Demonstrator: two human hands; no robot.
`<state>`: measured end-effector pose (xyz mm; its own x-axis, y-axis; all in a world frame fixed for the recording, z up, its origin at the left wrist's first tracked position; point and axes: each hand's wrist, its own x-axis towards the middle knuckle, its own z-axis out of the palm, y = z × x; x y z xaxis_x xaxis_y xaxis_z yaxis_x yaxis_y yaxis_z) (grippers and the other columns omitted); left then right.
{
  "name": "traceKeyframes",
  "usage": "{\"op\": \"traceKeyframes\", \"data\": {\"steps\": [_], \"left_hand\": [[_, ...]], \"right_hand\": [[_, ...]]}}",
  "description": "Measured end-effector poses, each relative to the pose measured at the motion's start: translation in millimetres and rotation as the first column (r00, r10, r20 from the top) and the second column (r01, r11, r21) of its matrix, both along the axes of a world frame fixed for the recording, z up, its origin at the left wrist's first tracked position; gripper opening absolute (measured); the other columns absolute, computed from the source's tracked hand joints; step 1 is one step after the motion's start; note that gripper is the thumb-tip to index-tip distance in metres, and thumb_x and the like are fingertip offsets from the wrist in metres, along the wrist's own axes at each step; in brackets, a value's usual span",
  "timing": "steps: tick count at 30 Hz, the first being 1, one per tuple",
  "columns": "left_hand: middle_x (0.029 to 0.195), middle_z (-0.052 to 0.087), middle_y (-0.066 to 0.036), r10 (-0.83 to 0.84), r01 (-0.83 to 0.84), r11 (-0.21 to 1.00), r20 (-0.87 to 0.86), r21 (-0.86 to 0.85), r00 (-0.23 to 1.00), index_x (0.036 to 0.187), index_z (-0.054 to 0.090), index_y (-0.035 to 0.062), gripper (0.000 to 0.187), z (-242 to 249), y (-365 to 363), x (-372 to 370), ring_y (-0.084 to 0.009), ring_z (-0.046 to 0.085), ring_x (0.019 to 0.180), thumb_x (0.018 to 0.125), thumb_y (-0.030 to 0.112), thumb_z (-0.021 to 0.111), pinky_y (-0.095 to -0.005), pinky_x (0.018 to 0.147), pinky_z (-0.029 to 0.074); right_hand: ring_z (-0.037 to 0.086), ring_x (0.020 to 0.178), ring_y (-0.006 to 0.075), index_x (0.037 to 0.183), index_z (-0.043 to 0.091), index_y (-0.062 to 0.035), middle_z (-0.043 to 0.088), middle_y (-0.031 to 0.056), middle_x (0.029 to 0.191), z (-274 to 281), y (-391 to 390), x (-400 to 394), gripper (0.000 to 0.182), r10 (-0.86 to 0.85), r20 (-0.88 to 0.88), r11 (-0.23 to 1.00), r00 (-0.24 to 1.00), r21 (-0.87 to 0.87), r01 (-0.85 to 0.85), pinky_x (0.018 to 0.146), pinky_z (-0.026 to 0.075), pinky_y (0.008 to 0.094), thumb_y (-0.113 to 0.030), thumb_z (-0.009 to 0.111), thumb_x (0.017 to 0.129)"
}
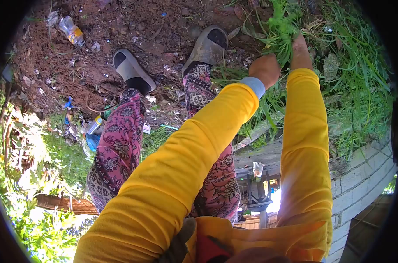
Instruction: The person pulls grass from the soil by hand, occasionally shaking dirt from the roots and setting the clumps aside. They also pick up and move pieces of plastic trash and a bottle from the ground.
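Left hand [264, 70], upper right of frame: fingers curled under, grip cannot be told. Right hand [300, 49] beside it, fingertips hidden among green plants [281, 24]. Step judged: grasping growth; next move calls for firm purchase near the base.

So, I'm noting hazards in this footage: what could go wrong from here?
The bare right hand has its fingers hidden in the greenery, so it might touch something sharp unseen. What looks like a grey stone lies close by and could scrape the knuckles. The slip-on shoes stand on uneven soil scattered with litter, so a foot might slip.
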<state>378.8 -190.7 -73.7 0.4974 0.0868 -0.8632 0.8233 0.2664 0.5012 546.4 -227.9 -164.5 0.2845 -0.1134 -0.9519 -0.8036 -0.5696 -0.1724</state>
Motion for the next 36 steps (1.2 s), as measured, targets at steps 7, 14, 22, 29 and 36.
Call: {"op": "traceKeyframes", "data": {"steps": [7, 14, 22, 29, 36], "left_hand": [[0.092, 0.059, -0.023, -0.036, 0.035, 0.999, 0.032, 0.036, 0.999, 0.094, 0.053, -0.0018, 0.026, 2.6, 15.1, -1.2, -0.0371, 0.056, 0.089, 0.079, 0.019, 0.056, -0.0429, 0.077, 0.045], [0.095, 0.059, -0.021, -0.085, 0.079, 0.994, 0.078, 0.080, 0.993, 0.092, 0.056, -0.0018, 0.020, 14.6, 22.0, -3.0, -0.0354, 0.057, 0.090, 0.078, 0.011, 0.048, -0.0419, 0.078, 0.046], [0.092, 0.059, -0.022, -0.167, 0.164, 0.982, 0.025, 0.089, 0.986, 0.095, 0.053, -0.0017, 0.028, 9.2, 11.7, -1.3, -0.0364, 0.056, 0.091, 0.081, 0.022, 0.054, -0.0426, 0.079, 0.044], [0.099, 0.058, -0.021, -0.228, 0.226, 0.972, 0.019, 0.064, 0.974, 0.099, 0.055, -0.0001, 0.030, 15.3, 27.4, 4.0, -0.0348, 0.055, 0.095, 0.081, 0.024, 0.054, -0.0422, 0.081, 0.044], [0.099, 0.058, -0.021, -0.294, 0.283, 0.948, 0.061, 0.143, 0.954, 0.096, 0.057, 0.0003, 0.025, 11.9, 39.2, -2.7, -0.0350, 0.056, 0.094, 0.080, 0.018, 0.051, -0.0419, 0.080, 0.045]], "right_hand": [[0.061, 0.070, 0.0230, 0.100, 0.052, 0.0071, 0.062, 0.0146, 0.088, -47.7, -31.1, 13.3, 0.029, -0.101, 0.050, 0.992, 0.994, 0.074, 0.098, 0.060, 0.053, 0.0341, -0.018, 0.043, 0.087], [0.061, 0.069, 0.0228, 0.101, 0.052, 0.0078, 0.061, 0.0139, 0.086, -42.0, -34.3, 8.0, 0.026, -0.036, 0.074, 0.995, 0.997, 0.094, 0.029, 0.059, 0.051, 0.0328, -0.012, 0.043, 0.086], [0.057, 0.092, 0.0236, 0.112, 0.047, 0.0099, 0.055, 0.0193, 0.107, -30.4, -21.9, -6.5, 0.048, 0.031, 0.114, 0.993, 0.993, -0.116, -0.018, 0.078, 0.045, 0.0346, -0.028, 0.054, 0.082], [0.059, 0.068, 0.0207, 0.089, 0.059, 0.0025, 0.061, 0.0113, 0.080, -54.8, -18.6, 22.8, 0.028, 0.489, -0.065, 0.837, 0.870, -0.244, -0.489, 0.064, 0.049, 0.0326, -0.024, 0.050, 0.083], [0.058, 0.075, 0.0191, 0.099, 0.052, 0.0106, 0.059, 0.0152, 0.091, -26.4, -15.2, 2.3, 0.036, 0.148, 0.190, 0.983, 0.971, -0.135, -0.123, 0.065, 0.046, 0.0294, -0.021, 0.052, 0.081]]}}
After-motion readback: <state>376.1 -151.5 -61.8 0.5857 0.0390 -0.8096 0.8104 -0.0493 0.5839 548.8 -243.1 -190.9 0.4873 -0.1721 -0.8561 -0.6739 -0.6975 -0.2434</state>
